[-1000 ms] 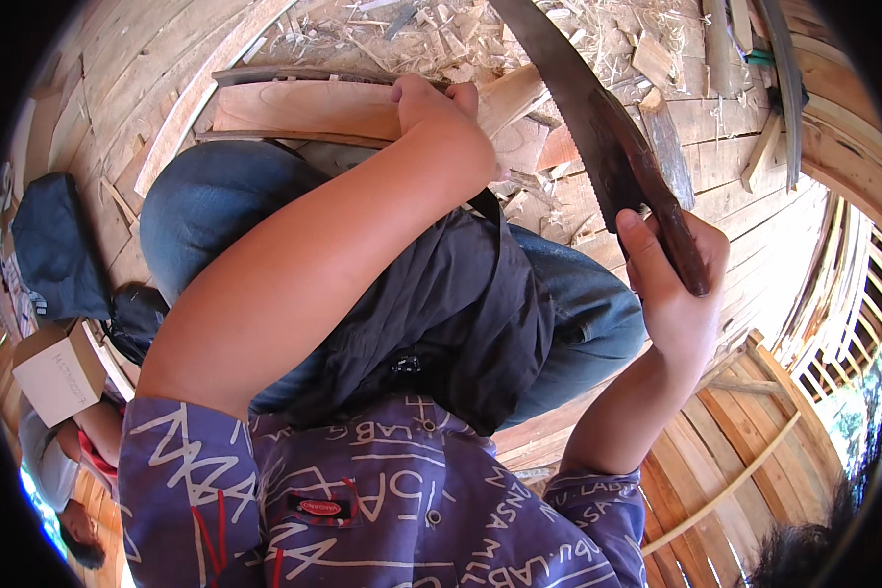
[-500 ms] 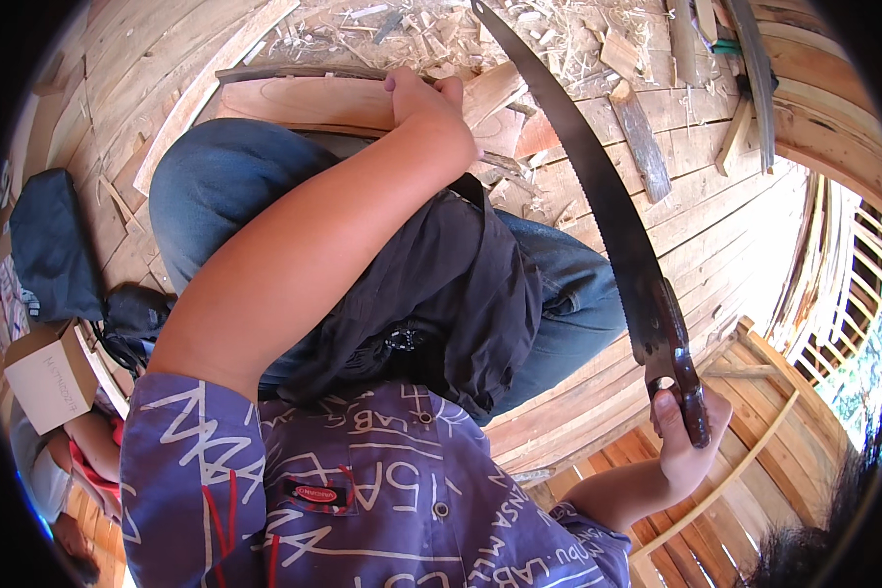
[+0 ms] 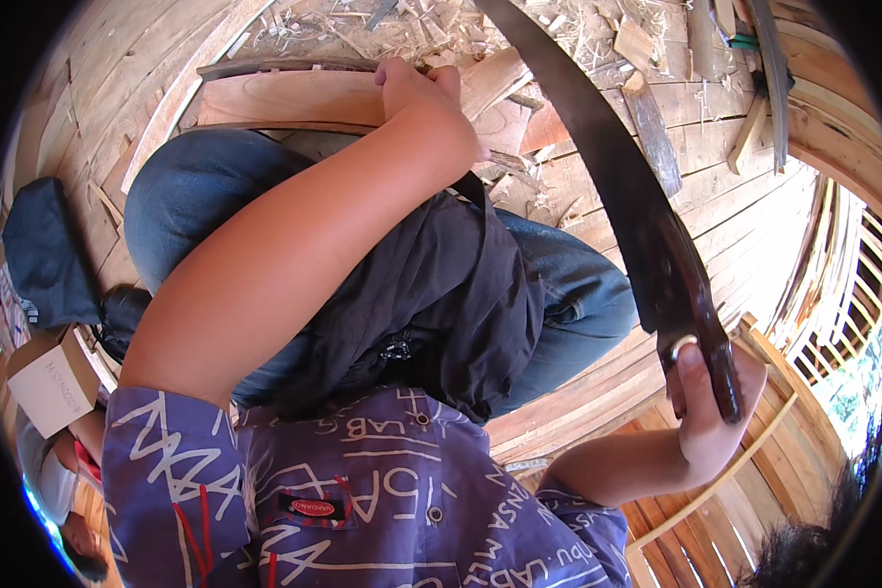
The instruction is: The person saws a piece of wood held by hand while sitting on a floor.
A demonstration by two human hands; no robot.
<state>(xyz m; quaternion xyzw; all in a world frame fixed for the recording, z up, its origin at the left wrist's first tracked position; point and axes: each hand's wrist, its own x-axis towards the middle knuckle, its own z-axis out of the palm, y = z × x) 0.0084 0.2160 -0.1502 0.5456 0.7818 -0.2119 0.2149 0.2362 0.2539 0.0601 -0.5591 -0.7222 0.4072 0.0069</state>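
My right hand [image 3: 715, 387], at the right, is closed round the dark handle of a curved pruning saw [image 3: 608, 162]. Its long blade slants up and to the left, its tip reaching the top edge of the view. Beyond my knees, my left hand [image 3: 421, 93] presses with curled fingers on a piece of wood [image 3: 294, 100], a pale plank with a dark bark edge. The forearm hides part of the grip and of the plank. Just right of that hand lies another pale wood piece [image 3: 495, 83], close to the saw blade.
Wood shavings [image 3: 333, 29] and offcuts litter the plank floor at the far side. A bark-edged stick [image 3: 652, 132] lies right of the blade. A dark bag [image 3: 49, 250] and a cardboard box [image 3: 54, 382] are at the left, near another person [image 3: 54, 461]. A slatted railing [image 3: 853, 284] stands right.
The saw and my right hand have moved slightly right, and the blade has come closer to the view. My left hand stays on the plank.
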